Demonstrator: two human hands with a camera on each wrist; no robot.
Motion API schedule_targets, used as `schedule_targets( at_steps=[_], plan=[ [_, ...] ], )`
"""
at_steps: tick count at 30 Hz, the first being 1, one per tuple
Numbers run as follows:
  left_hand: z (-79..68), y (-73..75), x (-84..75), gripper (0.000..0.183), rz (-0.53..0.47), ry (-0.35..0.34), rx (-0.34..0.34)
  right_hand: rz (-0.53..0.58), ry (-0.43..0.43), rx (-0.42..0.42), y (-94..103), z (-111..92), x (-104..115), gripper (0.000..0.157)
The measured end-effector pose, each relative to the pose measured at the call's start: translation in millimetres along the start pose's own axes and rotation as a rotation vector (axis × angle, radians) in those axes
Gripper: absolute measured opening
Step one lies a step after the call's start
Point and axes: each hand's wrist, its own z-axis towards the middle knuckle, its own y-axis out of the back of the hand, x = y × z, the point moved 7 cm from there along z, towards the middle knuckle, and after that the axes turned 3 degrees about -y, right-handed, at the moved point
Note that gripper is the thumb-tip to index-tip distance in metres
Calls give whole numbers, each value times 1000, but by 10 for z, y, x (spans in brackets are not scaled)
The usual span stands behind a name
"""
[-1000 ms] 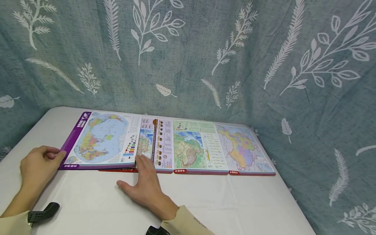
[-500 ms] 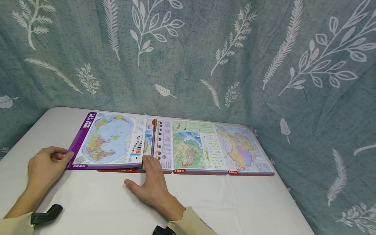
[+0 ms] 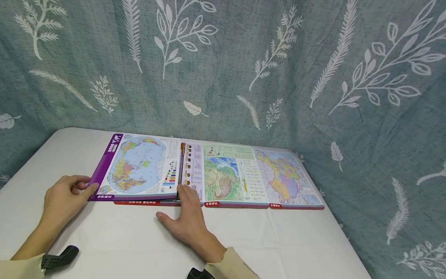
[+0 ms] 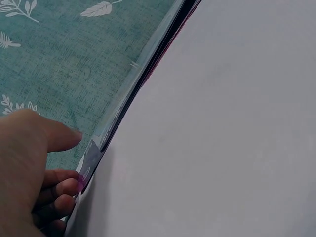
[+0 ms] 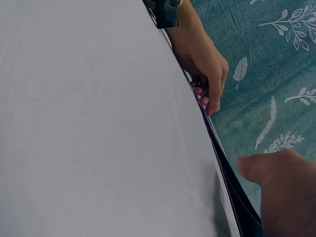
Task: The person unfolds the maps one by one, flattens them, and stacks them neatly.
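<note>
Blue-green leaf-print cloth [image 3: 223, 85] hangs behind your white-covered bench [image 3: 139, 248]. Near its back edge, your left hand [image 3: 65, 199] pinches the purple-bordered rectangular world map [image 3: 139, 166]; your right hand [image 3: 191, 219] extends uncurled alongside, probably steadying it.

White surface [image 3: 296, 240], far-left corner rounded. Near its far edge, map panels [image 3: 252, 176] with red tabs [image 3: 212, 204] lie side by side; purple-edged world map [image 3: 139, 166] overlaps the leftmost panel [image 3: 194, 162].
</note>
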Motion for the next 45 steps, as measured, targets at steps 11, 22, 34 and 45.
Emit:
schedule_targets(
  at_steps=[11,22,34,45],
  plan=[
    [-41,-58,-94,49,-13,-45,38,-18,-12,-23,80,-33,-80,88],
    [-46,-151,-214,51,-14,-103,95,31,-31,-35,186,-58,-189,89],
    [-86,-206,-323,49,-43,-154,97,57,-57,-38,276,-91,-335,85],
    [-86,-248,-404,47,-59,-201,96,39,-51,-41,364,-162,-397,85]
  ],
)
